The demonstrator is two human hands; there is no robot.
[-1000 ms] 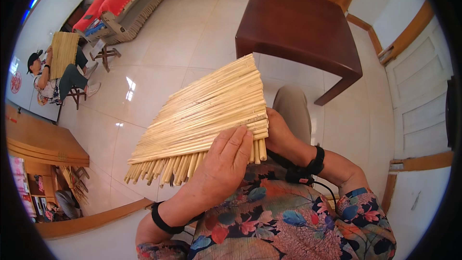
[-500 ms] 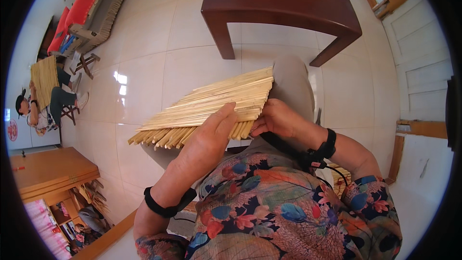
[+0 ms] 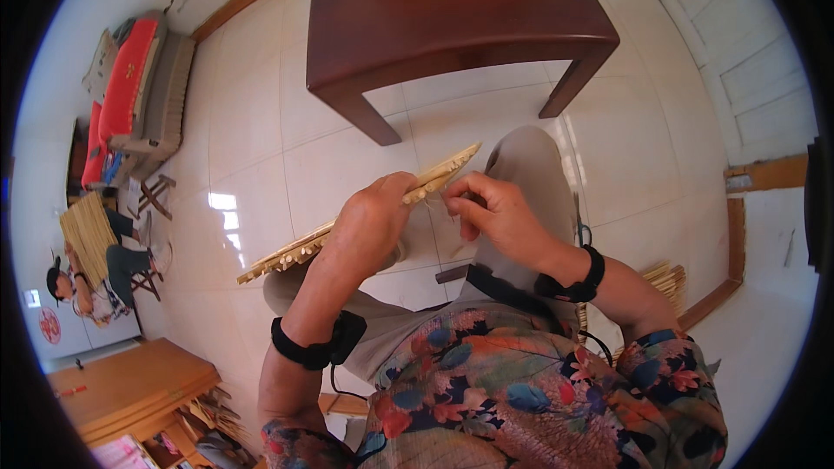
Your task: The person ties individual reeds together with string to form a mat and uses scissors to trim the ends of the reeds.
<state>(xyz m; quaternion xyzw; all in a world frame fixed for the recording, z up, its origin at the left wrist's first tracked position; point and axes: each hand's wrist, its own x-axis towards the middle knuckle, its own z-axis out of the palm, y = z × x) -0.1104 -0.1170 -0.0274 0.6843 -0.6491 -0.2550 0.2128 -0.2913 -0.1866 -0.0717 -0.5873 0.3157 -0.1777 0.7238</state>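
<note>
A mat of straight yellow stalks (image 3: 287, 260) is turned nearly edge-on above my knees, its row of cut stalk ends showing. My left hand (image 3: 369, 219) is closed around the mat's near edge, towards its right end. Just off that right end, my right hand (image 3: 502, 219) is raised with thumb and fingertips pinched together. A thin pale thread (image 3: 452, 216) shows faintly at those fingertips and by the mat's edge. Most of the mat's broad face is turned out of sight.
A dark red wooden table (image 3: 460, 9) stands ahead on the tiled floor. Bundled stalks (image 3: 665, 285) lie by my right elbow, with scissors (image 3: 584, 233) beside my right knee. Far left, another person (image 3: 95, 291) sits holding a stalk mat, near a red-covered sofa (image 3: 130, 78) and wooden cabinet (image 3: 139, 382).
The mat has tipped from showing its broad face to nearly edge-on. My right hand has come out from beside its right end and up, apart from it. The view has shifted too.
</note>
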